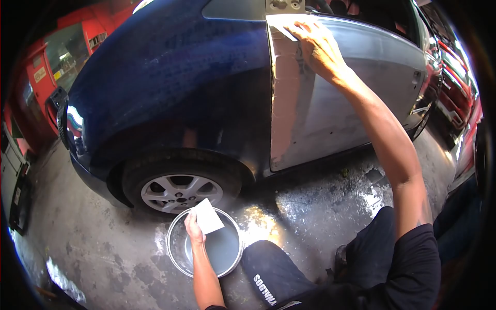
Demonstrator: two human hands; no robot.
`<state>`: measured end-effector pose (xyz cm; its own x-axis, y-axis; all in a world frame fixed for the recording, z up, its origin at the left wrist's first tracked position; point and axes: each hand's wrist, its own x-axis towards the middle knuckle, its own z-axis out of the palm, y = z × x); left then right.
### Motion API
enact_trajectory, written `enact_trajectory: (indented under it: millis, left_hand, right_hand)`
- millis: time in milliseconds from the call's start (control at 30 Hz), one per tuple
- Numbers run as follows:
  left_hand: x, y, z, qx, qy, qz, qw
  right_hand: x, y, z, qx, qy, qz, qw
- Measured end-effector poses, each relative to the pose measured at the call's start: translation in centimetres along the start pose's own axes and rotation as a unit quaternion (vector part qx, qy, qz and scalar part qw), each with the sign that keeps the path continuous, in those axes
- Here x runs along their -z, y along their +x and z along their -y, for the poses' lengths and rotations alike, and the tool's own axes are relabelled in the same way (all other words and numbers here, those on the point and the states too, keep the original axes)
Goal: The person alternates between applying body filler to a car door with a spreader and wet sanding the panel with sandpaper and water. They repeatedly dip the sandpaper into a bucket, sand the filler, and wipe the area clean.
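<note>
My left hand (194,227) grips a stiff white rectangular sheet (209,217) by its left edge, over a round bucket (238,250) of greyish liquid. My right hand (313,41) reaches up to the top front corner of a grey car door (356,88). Its bent fingers press a thin white piece (281,21) against the door; most of that piece is hidden under them. Below it, a pinkish-brown strip of filler (284,98) runs down the door's front edge, next to the dark blue fender (206,67).
The front wheel (181,194) stands just behind the bucket. My bent knee (274,263) is close to the bucket's right side. The concrete floor (124,248) has wet, shiny patches. A red car (457,88) is at the far right, and a red wall (39,77) at the left.
</note>
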<state>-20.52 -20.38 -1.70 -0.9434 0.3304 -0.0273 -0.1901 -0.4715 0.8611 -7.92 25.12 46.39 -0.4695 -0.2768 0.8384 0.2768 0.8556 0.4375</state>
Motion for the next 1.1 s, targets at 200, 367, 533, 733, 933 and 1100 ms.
enact_trajectory:
  millis: [200,367,533,733,933,1100]
  left_hand:
    - [-0.3,-0.2,-0.5,0.006,0.001,0.011,1.0]
    - [0.0,0.0,-0.1,-0.002,-0.004,0.008,1.0]
    - [0.0,-0.1,-0.2,0.002,-0.013,0.011,1.0]
    - [0.3,0.3,0.4,0.002,-0.003,-0.012,1.0]
    - [0.1,0.1,0.0,0.007,0.015,-0.012,1.0]
    - [-0.1,0.1,-0.1,0.014,0.004,-0.016,1.0]
  right_hand:
    - [0.5,-1.0,1.3,0.03,-0.044,-0.001,0.999]
    - [1.1,-0.1,1.4,-0.008,0.004,-0.003,1.0]
    - [-0.3,0.1,0.6,0.008,-0.017,-0.019,1.0]
    - [-1.9,-0.9,0.1,-0.005,0.012,-0.013,1.0]
    - [-1.6,-2.1,0.8,0.003,0.002,-0.006,1.0]
    - [-0.4,-3.0,2.1,0.013,-0.006,0.019,1.0]
